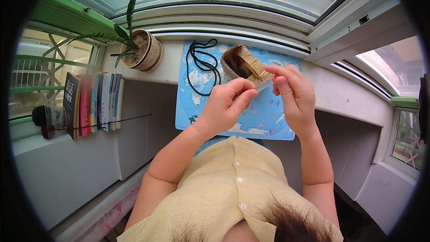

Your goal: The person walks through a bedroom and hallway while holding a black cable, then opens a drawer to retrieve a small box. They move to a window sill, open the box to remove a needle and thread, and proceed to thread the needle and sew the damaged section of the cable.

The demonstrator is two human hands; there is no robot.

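Over the blue map mat point(206, 121), my two hands meet at a short translucent whitish strip point(263, 84). My left hand point(228, 106) pinches its near end between thumb and fingertips. The thumb and forefinger of my right hand point(293, 96) are closed at the other end, where a small red spot point(274, 77) shows; I cannot make out what it is. Just behind my fingers is a brown open-topped container point(251, 62) with a dark inside and a creased tan side, partly covered by my hands. A looped black cord point(193, 69) lies left of it on the mat.
A potted plant point(142, 53) with long leaves stands at the far left of the white sill point(169, 58). Several upright books point(96, 103) line the left ledge. Window frames point(251, 18) close off the back, and another window stands at the right.
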